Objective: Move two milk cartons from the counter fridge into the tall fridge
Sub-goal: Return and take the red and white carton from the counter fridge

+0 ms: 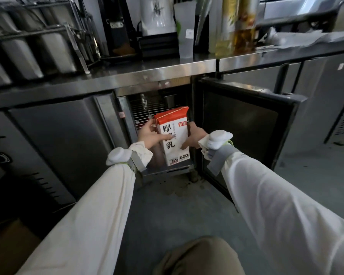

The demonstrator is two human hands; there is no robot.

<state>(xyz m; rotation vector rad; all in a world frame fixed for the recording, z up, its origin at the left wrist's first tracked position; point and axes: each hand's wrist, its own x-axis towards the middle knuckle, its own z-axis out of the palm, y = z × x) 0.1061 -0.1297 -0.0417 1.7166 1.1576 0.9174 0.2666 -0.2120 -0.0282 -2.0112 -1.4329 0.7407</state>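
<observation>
A white milk carton (174, 135) with an orange-red top and large black characters stands upright in the doorway of the open counter fridge (147, 108). My left hand (149, 134) grips its left side, with the thumb across the front. On the other side, my right hand (194, 137) holds its right edge. Whether the carton's base rests on the fridge floor is unclear. A second carton is not visible. The tall fridge is out of view.
The fridge door (242, 124) stands swung open to the right, close to my right wrist. A wire shelf (145, 110) sits inside behind the carton. The steel counter (127, 74) above carries a plastic cup (185, 32), bottles and appliances. My knee (199, 257) shows at the bottom.
</observation>
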